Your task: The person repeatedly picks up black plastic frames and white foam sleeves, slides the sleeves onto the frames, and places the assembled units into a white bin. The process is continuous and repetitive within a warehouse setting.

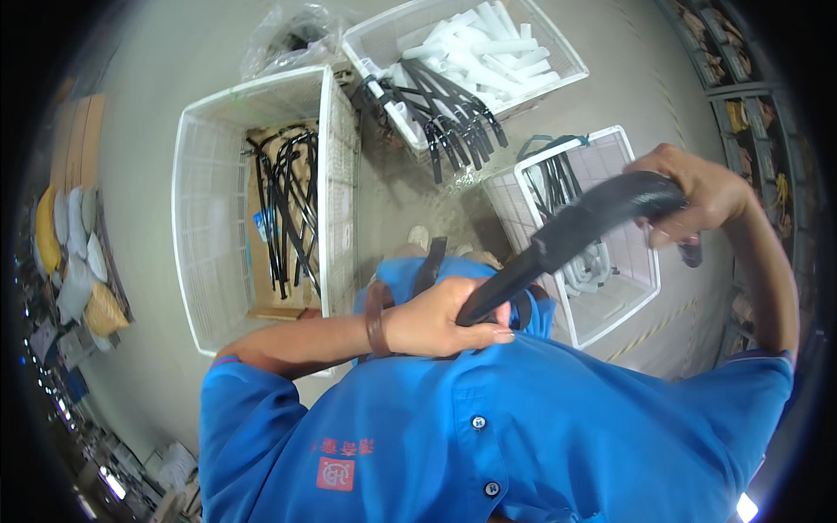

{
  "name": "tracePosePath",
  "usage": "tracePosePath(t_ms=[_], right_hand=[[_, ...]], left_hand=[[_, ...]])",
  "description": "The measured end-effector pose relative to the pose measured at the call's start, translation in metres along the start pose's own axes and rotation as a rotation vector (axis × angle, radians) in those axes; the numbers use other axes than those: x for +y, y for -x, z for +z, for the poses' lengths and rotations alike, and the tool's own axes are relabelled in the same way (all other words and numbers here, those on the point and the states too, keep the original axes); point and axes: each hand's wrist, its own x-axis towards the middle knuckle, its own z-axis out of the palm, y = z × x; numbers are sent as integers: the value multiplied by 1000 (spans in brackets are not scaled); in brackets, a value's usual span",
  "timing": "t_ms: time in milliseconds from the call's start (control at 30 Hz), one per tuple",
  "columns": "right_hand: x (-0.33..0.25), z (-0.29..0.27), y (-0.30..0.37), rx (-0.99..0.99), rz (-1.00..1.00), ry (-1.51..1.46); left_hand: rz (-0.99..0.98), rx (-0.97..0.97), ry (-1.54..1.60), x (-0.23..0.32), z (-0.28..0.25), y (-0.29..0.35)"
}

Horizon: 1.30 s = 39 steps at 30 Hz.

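As both my hands grip the same piece, here it is: a black bent tube (501, 283) slanting across my front, long axis from low left near my belly up to far right. My left hand (432, 318), the nearer one to my shirt (392, 410), is closed round the thin straight end; my right hand (708, 192), a bit blurred, wraps the curved end, a tip poking out below it. Between them sits the thick sleeve (593, 216), smooth, dull-sheened; rubber or foam, I can't tell. Beyond: slim glossy black tubes (283, 187) in a white lattice crate (340, 192), pale matte foam-like cylinders (484, 44) in another.
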Motion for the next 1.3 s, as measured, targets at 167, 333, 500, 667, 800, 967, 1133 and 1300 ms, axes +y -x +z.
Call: tracePosePath(t_ms=[167, 333, 500, 667, 800, 967, 1133, 1300], right_hand=[[-3, 44, -19, 262, -225, 750], [15, 76, -76, 98, -459, 1320], [17, 78, -116, 290, -932, 1381], [25, 62, -150, 29, -553, 1221], [23, 26, -178, -24, -549, 1135], [43, -6, -216, -310, -317, 897], [80, -50, -250, 242, -693, 1143], [164, -160, -322, 746, -1006, 776]], left_hand=[[-31, 14, -85, -1, 15, -8], [-240, 28, 207, -23, 16, -24], [-176, 131, 379, -22, -4, -21], [-339, 158, 368, -15, -24, -31], [-375, 209, 378, -16, -53, -47], [-441, 169, 353, -17, -82, -74], [-360, 295, 536, -17, -130, -117], [-446, 724, 520, -43, -208, -145]])
